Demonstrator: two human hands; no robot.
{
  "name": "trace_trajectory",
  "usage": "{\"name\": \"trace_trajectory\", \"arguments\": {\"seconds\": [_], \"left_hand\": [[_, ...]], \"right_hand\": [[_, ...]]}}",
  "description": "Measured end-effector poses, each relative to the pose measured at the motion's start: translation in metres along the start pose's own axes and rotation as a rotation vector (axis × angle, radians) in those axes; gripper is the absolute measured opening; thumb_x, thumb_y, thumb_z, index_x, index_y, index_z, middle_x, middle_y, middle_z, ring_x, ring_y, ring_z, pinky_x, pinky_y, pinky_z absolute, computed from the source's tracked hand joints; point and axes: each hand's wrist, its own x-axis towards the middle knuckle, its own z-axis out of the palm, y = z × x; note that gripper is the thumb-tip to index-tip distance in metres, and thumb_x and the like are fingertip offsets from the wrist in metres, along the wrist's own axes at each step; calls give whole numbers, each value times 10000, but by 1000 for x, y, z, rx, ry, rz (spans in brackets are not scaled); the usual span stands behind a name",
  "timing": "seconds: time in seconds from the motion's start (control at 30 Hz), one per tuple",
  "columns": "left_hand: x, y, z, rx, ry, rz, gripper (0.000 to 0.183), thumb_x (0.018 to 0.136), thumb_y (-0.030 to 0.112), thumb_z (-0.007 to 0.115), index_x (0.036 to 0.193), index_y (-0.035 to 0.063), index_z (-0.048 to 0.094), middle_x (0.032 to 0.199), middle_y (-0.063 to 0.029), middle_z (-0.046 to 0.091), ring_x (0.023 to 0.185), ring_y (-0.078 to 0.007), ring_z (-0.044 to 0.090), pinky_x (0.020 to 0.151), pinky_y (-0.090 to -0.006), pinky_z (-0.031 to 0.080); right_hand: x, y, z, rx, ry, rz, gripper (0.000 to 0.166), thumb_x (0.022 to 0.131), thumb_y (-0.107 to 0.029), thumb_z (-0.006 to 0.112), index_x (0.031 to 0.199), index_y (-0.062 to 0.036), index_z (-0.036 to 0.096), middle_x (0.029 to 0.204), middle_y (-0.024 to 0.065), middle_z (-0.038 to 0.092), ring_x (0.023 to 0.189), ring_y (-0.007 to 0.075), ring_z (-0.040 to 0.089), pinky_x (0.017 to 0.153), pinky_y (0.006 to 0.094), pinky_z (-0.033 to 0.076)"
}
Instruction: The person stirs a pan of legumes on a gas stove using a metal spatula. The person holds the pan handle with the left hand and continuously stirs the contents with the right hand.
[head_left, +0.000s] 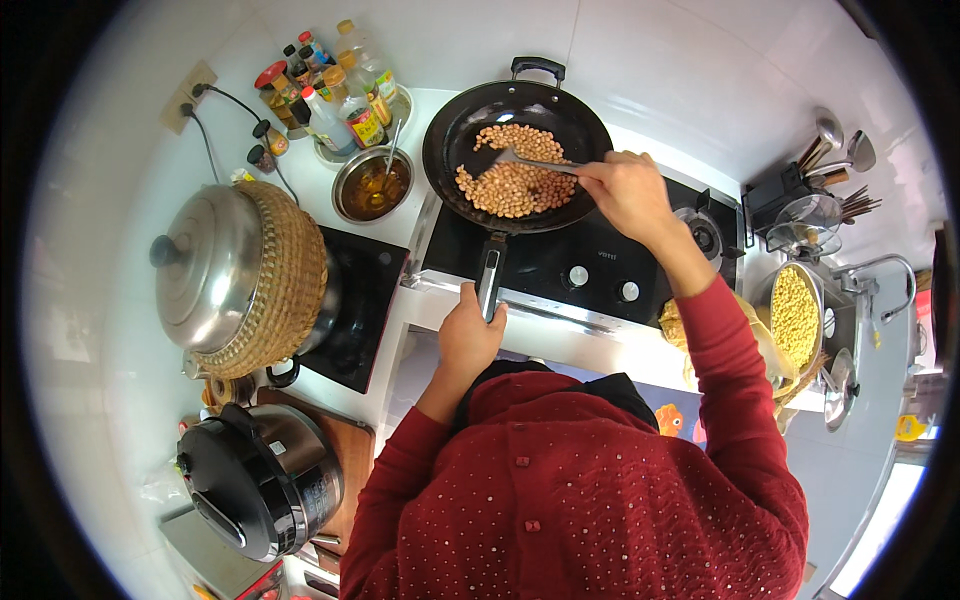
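Note:
A black wok (450, 139) sits on the left side of a black glass gas stove (540, 262). Reddish-brown peanuts (517, 191) lie spread over its bottom, with a bare dark patch at their left. My left hand (471, 330) grips the wok's long handle (490, 274) from the near side. In my right hand (628, 191) is the handle of a metal spatula (540, 163), reaching in over the wok's right rim. The spatula's blade rests among the peanuts near the middle.
Left of the wok stand a steel bowl (346, 169) of brown liquid with a spoon, several condiment bottles (349, 105), and a lidded pot in a woven steamer (289, 277). An electric pressure cooker (247, 480) is nearer. A bowl of yellow beans (795, 315) stands right, near the faucet (900, 262).

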Motion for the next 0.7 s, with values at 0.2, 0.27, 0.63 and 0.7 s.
{"name": "trace_trajectory", "arguments": {"seconds": [0.2,0.27,0.63,0.7], "left_hand": [[0,-3,3,-19,-11,-7,507,848,305,675,1160,-31,457,845,-278,653,820,-455,642,719,-498,509],[-1,-5,3,-36,-10,-6,505,849,304,674,1162,-27,457,848,-275,654,822,-456,641,720,-498,508],[-1,6,-6,-17,-42,-32,494,854,313,665,1148,-25,458,842,-267,655,819,-455,639,721,-502,504],[-1,1,-3,-21,-36,-20,496,855,315,663,1143,-33,458,839,-268,654,818,-455,640,721,-503,504]], "right_hand": [[-30,11,-82,-16,-10,51,147,803,-158,703,916,-81,755,701,115,613,678,303,595,622,408,468],[-32,5,-103,14,-70,102,152,803,-161,703,920,-80,755,708,117,617,686,301,596,631,407,467],[-7,3,-21,8,39,71,141,844,-202,680,933,-116,748,711,97,610,722,288,595,689,392,449],[5,5,-5,5,85,82,134,852,-217,669,920,-133,748,712,89,615,728,279,605,688,394,447]]}}
